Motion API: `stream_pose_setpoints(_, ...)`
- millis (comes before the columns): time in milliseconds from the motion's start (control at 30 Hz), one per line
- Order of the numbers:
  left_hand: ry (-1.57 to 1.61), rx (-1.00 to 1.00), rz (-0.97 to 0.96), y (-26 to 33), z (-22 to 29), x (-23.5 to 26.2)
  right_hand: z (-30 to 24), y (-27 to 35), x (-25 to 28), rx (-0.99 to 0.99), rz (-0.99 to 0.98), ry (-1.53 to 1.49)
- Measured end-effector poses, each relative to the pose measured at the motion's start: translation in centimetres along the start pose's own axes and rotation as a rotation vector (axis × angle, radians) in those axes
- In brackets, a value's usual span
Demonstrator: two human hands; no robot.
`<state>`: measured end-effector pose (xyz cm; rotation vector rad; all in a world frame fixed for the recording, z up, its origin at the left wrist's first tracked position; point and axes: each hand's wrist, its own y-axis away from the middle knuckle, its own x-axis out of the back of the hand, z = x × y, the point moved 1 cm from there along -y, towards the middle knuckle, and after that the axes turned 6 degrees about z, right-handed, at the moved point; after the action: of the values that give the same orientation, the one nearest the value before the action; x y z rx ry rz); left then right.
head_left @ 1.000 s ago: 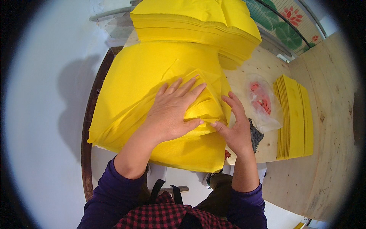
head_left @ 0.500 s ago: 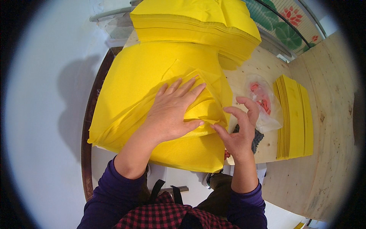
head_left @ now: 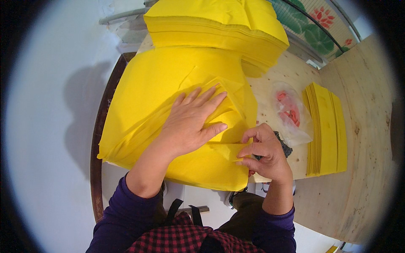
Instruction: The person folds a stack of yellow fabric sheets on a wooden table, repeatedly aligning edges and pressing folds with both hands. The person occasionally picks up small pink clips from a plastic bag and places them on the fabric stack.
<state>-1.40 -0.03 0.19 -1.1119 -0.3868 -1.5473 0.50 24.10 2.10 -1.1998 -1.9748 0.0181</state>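
Note:
Spread flat on a pile of thin yellow sheets (head_left: 147, 84), my left hand (head_left: 187, 123) presses down on several folded-over layers, its thumb stretched out to the right. At the right edge of the pile, my right hand (head_left: 270, 157) is closed in a pinch on the corner of a yellow sheet (head_left: 232, 152). That corner stands out toward my right fingers, while lower sheets lie flat below it. Whether the sheets are paper or cloth I cannot tell.
Beyond the pile rises a thick yellow stack (head_left: 211, 31). On the right stand folded yellow bundles (head_left: 329, 130) on a wooden board (head_left: 295, 166). Near my right hand lie a clear plastic bag (head_left: 301, 130) with red pieces inside and a dark grey cloth-like thing (head_left: 285, 147).
My right hand has moved down and slightly right, its raised fingers now curled in, and the sheet's corner has come down with it. My left hand stays in place, its thumb lifted slightly.

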Motion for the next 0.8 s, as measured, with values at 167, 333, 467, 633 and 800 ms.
stream_pose_setpoints(167, 0.004, -0.005, 0.005, 0.0, 0.1, 0.0, 0.2, 0.1, 0.7, -0.083, 0.111, -0.176)
stream_pose_setpoints(333, -0.061, 0.037, -0.056, -0.1, 0.5, 0.2, 1.1, 0.2, -0.4, -0.165, 0.267, -0.019)
stream_pose_setpoints(467, -0.076, 0.065, -0.073, -0.2, 0.9, 0.4, 1.2, 0.1, -1.6, -0.199, 0.365, 0.048)
stream_pose_setpoints(633, -0.092, 0.077, -0.085, -0.2, 1.2, 0.5, 0.9, -0.1, -2.0, -0.170, 0.383, 0.082)
stream_pose_setpoints(800, -0.093, 0.058, -0.058, -0.1, 1.1, 0.4, 0.9, -0.3, -2.2, -0.180, 0.327, 0.114)
